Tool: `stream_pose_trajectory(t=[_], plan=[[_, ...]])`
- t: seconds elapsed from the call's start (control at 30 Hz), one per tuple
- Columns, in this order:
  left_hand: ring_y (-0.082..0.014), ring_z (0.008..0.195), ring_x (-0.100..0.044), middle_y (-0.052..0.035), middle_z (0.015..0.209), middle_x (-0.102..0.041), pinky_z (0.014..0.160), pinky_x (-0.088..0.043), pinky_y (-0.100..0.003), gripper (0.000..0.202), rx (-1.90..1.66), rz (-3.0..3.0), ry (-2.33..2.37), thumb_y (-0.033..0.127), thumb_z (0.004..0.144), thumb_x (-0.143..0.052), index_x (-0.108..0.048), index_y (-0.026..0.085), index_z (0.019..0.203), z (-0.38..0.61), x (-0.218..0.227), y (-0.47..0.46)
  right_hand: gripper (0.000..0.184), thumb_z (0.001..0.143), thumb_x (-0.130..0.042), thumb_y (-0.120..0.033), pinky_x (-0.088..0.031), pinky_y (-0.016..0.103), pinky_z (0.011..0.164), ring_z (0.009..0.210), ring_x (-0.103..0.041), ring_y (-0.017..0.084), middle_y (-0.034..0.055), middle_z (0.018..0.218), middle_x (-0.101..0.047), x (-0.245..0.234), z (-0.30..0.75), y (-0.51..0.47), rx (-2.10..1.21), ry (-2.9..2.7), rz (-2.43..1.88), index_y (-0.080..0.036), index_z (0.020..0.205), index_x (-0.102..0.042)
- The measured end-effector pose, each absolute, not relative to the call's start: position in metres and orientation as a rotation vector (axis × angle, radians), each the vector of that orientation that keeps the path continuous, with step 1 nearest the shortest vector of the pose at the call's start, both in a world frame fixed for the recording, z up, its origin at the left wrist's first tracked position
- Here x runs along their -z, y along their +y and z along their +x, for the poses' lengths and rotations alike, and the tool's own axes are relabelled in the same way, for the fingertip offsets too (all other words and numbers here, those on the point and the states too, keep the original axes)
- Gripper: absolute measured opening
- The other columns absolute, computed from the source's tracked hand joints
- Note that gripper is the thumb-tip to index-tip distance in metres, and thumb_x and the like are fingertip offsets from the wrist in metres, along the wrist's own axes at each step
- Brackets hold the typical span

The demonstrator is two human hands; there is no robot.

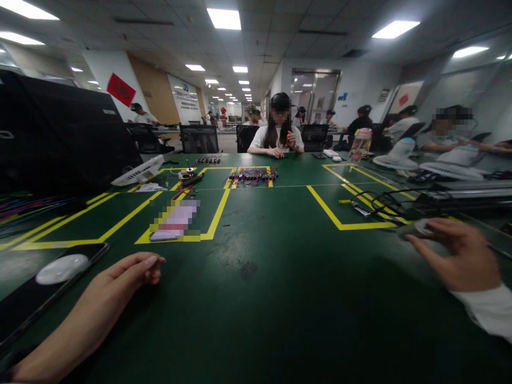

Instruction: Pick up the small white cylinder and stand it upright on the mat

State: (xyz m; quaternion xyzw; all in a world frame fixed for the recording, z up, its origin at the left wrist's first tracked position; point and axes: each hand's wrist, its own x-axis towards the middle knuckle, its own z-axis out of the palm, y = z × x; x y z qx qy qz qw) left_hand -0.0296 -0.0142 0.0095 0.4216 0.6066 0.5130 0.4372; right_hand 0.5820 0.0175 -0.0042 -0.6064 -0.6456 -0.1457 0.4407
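Observation:
My left hand point(130, 274) rests over the green table at the lower left. Its fingers are curled in under the thumb, and nothing shows in them. At the right, my right hand point(466, 253) grips a small grey object point(418, 229) with a pale round part between thumb and fingers. Blur hides what kind of object it is. A black phone point(24, 306) with a white rounded case point(63, 268) on top lies left of my left hand. Just beyond my right hand is a small part with a yellow tip point(360, 209), near black cables point(388, 200).
Yellow tape point(364, 226) marks outlines on the table point(256, 298). A bundle of red and blue wired parts point(254, 177) lies toward the far side, with a motor-like part point(190, 173) to its left. A co-worker point(278, 128) sits opposite. Fans point(138, 170) and a bottle point(360, 145) stand around.

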Motion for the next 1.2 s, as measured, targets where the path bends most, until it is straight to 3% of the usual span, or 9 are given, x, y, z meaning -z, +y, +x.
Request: stream_pose_trajectory(t=[0.13, 0.3, 0.63, 0.8, 1.0, 1.2], plan=[[-0.0177, 0.069, -0.059, -0.0005, 0.069, -0.067, 0.065, -0.049, -0.024, 0.025, -1.278, 1.038, 1.511, 0.042, 0.066, -0.076, -0.072, 0.022, 0.082, -0.033, -0.006, -0.013, 0.039, 0.081, -0.063, -0.028, -0.051, 0.040, 0.088, 0.107, -0.053, 0.020, 0.0062, 0.117, -0.051, 0.005, 0.473, 0.012, 0.086, -1.982, -0.970, -0.025, 0.116, -0.048], [-0.0178, 0.070, -0.059, -0.0008, 0.071, -0.068, 0.065, -0.050, -0.024, 0.025, -1.283, 1.015, 1.495, 0.042, 0.067, -0.075, -0.072, 0.023, 0.083, -0.037, -0.005, -0.015, 0.039, 0.083, -0.056, -0.024, -0.053, 0.040, 0.080, 0.103, -0.053, 0.019, 0.0067, 0.114, -0.049, 0.009, 0.371, 0.015, -0.191, -2.015, -0.582, -0.027, 0.121, -0.045], [-0.0183, 0.071, -0.059, -0.0006, 0.072, -0.067, 0.066, -0.050, -0.025, 0.025, -1.254, 1.055, 1.502, 0.042, 0.073, -0.070, -0.069, 0.022, 0.088, -0.041, -0.002, -0.014, 0.038, 0.081, -0.063, -0.024, -0.050, 0.027, 0.077, 0.094, -0.050, 0.013, 0.0053, 0.109, -0.049, 0.014, 0.343, 0.019, -0.434, -2.119, -0.658, -0.023, 0.114, -0.047], [-0.0174, 0.072, -0.059, 0.0006, 0.073, -0.067, 0.067, -0.049, -0.024, 0.026, -1.227, 1.073, 1.513, 0.044, 0.075, -0.068, -0.067, 0.022, 0.090, -0.043, 0.000, -0.013, 0.061, 0.076, -0.072, -0.033, -0.047, 0.026, 0.080, 0.090, -0.052, 0.010, 0.0022, 0.109, -0.051, -0.002, 0.343, 0.013, -0.486, -2.073, -0.787, -0.025, 0.128, -0.040], [-0.0175, 0.071, -0.060, 0.0003, 0.072, -0.067, 0.066, -0.049, -0.024, 0.030, -1.237, 1.032, 1.509, 0.045, 0.070, -0.071, -0.068, 0.021, 0.089, -0.042, 0.000, -0.014, 0.015, 0.084, -0.061, -0.027, -0.043, 0.027, 0.082, 0.089, -0.051, 0.010, 0.0012, 0.094, -0.056, -0.031, 0.343, 0.021, -0.386, -2.113, -0.772, -0.017, 0.094, -0.059], [-0.0170, 0.071, -0.060, 0.0009, 0.071, -0.068, 0.067, -0.049, -0.024, 0.028, -1.251, 1.023, 1.498, 0.044, 0.071, -0.071, -0.068, 0.022, 0.088, -0.041, -0.002, -0.015, 0.012, 0.087, -0.057, -0.027, -0.043, 0.025, 0.080, 0.087, -0.051, 0.009, 0.0013, 0.092, -0.056, -0.040, 0.343, 0.024, -0.450, -2.139, -0.773, -0.016, 0.087, -0.061]])
